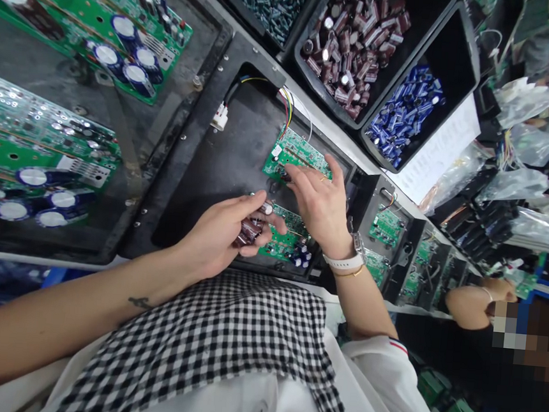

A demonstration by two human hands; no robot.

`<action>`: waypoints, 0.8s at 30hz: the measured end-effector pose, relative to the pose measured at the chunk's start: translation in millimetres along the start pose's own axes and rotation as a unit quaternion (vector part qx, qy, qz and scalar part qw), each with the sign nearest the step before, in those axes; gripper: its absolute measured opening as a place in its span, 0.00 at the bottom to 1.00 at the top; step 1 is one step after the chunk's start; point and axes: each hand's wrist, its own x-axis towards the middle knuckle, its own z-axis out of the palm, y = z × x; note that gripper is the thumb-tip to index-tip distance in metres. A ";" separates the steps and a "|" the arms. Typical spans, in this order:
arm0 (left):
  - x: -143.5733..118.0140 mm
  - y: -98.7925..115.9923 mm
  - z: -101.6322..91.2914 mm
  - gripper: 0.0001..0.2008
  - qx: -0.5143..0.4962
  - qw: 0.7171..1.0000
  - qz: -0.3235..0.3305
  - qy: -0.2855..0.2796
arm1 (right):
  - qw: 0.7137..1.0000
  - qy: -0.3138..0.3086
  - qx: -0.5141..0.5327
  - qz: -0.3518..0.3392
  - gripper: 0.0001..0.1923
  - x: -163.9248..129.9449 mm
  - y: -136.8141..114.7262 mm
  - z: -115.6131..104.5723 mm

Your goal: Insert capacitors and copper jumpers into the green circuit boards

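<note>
I am looking down at my left hand (226, 234), which is curling around a small bunch of maroon cylindrical capacitors (252, 228) with silvery metal end caps. Their long axes are running roughly from near-left to far-right, the shiny tops pointing toward the far right, and they are hanging just above the near green circuit board (287, 236) in the black fixture tray (220, 163). How many capacitors the fist is gripping I cannot tell, since the fingers are covering most of them.

My right hand (320, 200), wearing a white wristband watch (347, 258), is lying loosely spread with nothing clasped in it, its fingertips (293, 171) resting on the near edge of the far green circuit board (292, 153). That board is flat and rectangular, with thin coloured wires (287, 101) leading off its far side. My palm is hiding the gap between the two boards.

Farther away, a black plastic bin of maroon capacitors (354, 40) is sitting beside a black bin of glossy blue capacitors (402, 111). On the left, larger green boards with blue round capacitors (44, 147) are being cut off by the frame edge. At the far right another person's arm (475, 300) is showing, partly blurred and hard to make out.
</note>
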 end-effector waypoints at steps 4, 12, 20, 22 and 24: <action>1.7 -3.3 0.7 0.14 0.000 0.999 0.024 0.031 | 0.993 0.036 0.102 0.041 0.15 0.1 -28.5 -21.6; 3.5 -1.5 1.2 0.09 -0.083 0.994 0.042 0.057 | 0.995 0.033 0.047 0.077 0.09 11.9 -30.1 -4.3; 2.0 6.4 1.7 0.13 -0.069 0.997 -0.001 0.043 | 0.997 0.002 0.004 0.080 0.10 27.0 -14.1 14.9; 1.3 8.4 1.0 0.12 -0.055 0.997 -0.009 0.044 | 0.998 -0.003 -0.007 0.066 0.11 26.7 -16.1 12.8; 0.6 9.4 0.3 0.08 -0.039 0.998 -0.013 0.044 | 0.999 -0.012 -0.012 0.050 0.12 26.6 -16.9 10.6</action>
